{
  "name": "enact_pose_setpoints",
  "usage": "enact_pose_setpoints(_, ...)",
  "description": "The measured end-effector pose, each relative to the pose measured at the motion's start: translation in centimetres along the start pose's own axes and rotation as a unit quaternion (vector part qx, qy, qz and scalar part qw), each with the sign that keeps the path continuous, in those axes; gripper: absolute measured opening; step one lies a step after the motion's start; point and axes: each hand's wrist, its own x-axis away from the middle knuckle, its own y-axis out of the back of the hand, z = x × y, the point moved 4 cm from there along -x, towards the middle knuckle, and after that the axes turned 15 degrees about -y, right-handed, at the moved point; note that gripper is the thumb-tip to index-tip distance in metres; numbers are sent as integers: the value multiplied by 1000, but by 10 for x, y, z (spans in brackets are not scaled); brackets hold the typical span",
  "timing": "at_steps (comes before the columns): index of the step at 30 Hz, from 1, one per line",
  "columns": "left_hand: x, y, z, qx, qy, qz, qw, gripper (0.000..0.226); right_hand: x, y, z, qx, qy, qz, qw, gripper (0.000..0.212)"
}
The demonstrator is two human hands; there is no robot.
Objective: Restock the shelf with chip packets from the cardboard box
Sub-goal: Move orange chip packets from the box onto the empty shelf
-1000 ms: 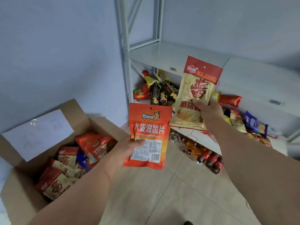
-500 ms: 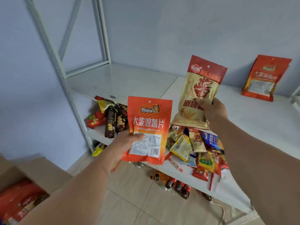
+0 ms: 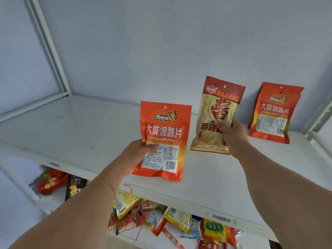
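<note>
While gripped by curled fingers, orange packet (image 3: 162, 141) in left hand (image 3: 138, 153) and beige packet (image 3: 216, 114) in right hand (image 3: 231, 135) now raised over shelf (image 3: 80, 133), nearer its back edge

Lower-shelf snacks (image 3: 161, 218) half hidden under upper shelf (image 3: 179, 193), blurred.

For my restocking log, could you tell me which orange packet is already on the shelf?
The orange packet leaning on the back wall at far right; the other orange packet is gripped by the left hand.

Left hand (image 3: 139, 152) grips orange packet (image 3: 164, 139); right hand (image 3: 231, 134) grips beige packet (image 3: 214, 114).
</note>
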Motion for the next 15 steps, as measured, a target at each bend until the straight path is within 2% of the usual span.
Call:
enact_pose_setpoints(4, -69, -12, -2, 14, 2, 23, 1000, 25, -55, 7, 9, 1, -6, -20, 1000, 13)
enact_pose_setpoints(9, -128, -27, 8, 26, 18, 27, 999, 25, -120, 14, 9, 2, -18, -37, 999, 28)
enact_pose_setpoints(15, -172, -44, 19, 48, 38, 0, 998, 32, -182, 21, 6, 5, -26, -41, 999, 30)
